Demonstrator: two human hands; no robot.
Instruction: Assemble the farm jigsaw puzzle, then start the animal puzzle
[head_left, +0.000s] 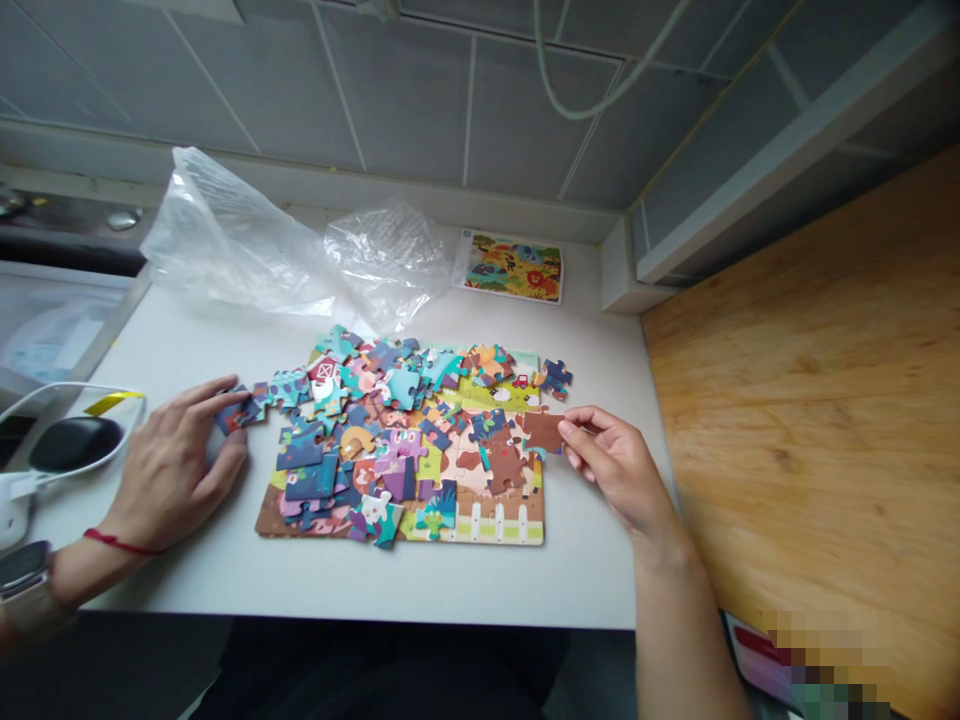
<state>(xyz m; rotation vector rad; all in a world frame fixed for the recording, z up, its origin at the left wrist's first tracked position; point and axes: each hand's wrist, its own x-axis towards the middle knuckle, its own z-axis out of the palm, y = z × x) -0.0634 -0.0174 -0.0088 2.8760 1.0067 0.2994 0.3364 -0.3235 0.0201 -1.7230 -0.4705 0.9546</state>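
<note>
Loose jigsaw pieces (390,385) lie heaped over a puzzle board (517,530) on the white table. The board's lower right shows a white fence and brown ground. My right hand (611,465) pinches a brown piece (544,432) at the board's right edge, beside a brown animal piece (504,465). My left hand (180,455) is at the left of the heap, its thumb and fingers closed around a dark blue piece (238,412). Near the board's upper right corner lies another dark blue piece (556,378).
Crumpled clear plastic (240,240) and a picture card (512,267) lie behind the board. At the left are a black oval object (75,443) and a white cable. A wooden surface (810,400) borders the white table (450,590) on the right.
</note>
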